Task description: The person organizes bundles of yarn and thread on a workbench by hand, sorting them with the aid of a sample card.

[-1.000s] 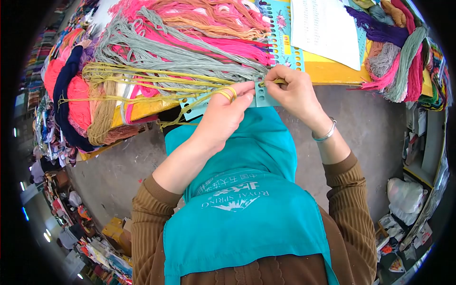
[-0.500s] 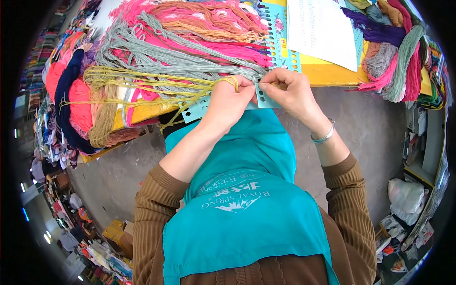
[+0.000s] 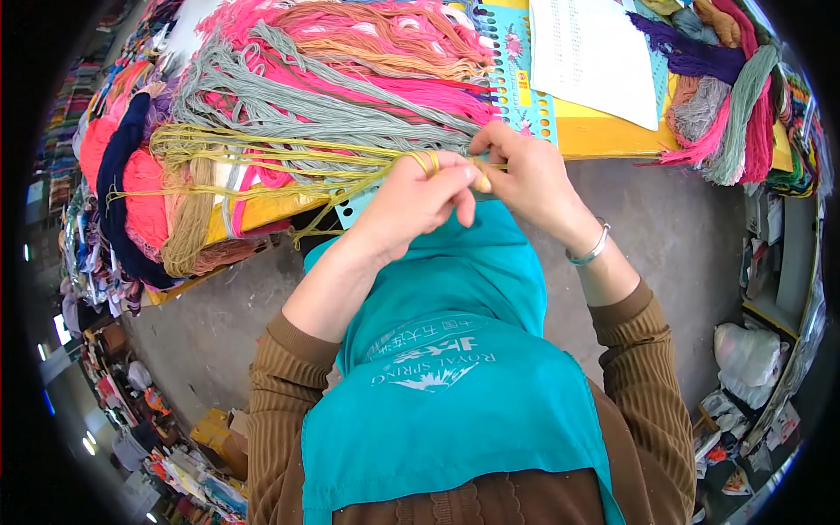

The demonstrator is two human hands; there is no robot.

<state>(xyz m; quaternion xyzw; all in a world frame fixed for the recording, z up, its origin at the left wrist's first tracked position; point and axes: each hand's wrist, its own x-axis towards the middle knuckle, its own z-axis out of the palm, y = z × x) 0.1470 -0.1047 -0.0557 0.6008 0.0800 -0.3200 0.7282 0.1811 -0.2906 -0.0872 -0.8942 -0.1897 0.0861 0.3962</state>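
Observation:
Olive-yellow embroidery threads (image 3: 289, 157) run from the left across the table and loop round the fingers of my left hand (image 3: 411, 199). That hand is closed on the strands. Close against it, my right hand (image 3: 532, 178) has its thumb and fingers pinched at the thread ends by my left fingertips. A turquoise card with punched holes (image 3: 348, 213) shows by my left wrist at the table edge; my hands hide the rest of it. Grey-green threads (image 3: 350, 118) lie just beyond, their right ends reaching my right fingers.
Pink and orange threads (image 3: 367, 39) spread over the yellow table (image 3: 595, 136). A printed sheet (image 3: 591, 61) lies on another holed card (image 3: 516, 44) at the back. Coloured skeins (image 3: 744, 114) hang at the right corner. More skeins, one navy (image 3: 127, 188), drape over the left side.
My hands have come together at the olive-yellow thread ends. My right hand has left the holed card's edge, and the card's right part is now hidden behind my hands.

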